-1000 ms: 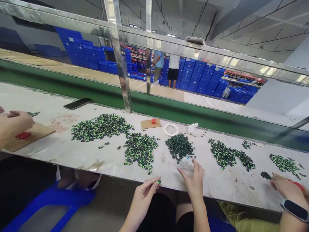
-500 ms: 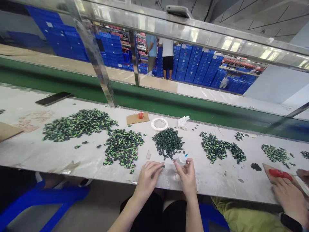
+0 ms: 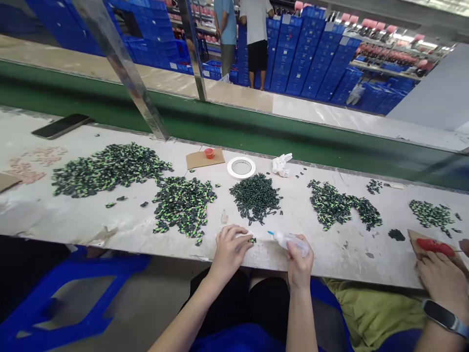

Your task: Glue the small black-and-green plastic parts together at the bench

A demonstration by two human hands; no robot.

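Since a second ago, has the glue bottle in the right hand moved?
Yes. The glue bottle has tipped from upright to lying sideways, nozzle toward the left hand, nearer the table edge and away from the dark pile.

Translucent plastic squeeze bottle, glossy green-black plastic pieces, scuffed matt worktop, shiny metal post.

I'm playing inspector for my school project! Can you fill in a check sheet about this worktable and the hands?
Surface: pale worn bench, a green belt behind it.
Job's things: small green-black part pinched in left hand; squeeze bottle gripped in right hand, blue nozzle pointing at the part.
Clutter: heaps of green-black parts, tape roll, crumpled tissue, cardboard with red cap, phone.
Grippers: both hands closed.
Cables: nothing seen.
Surroundings: a neighbour's hand, two people by stacked blue crates.
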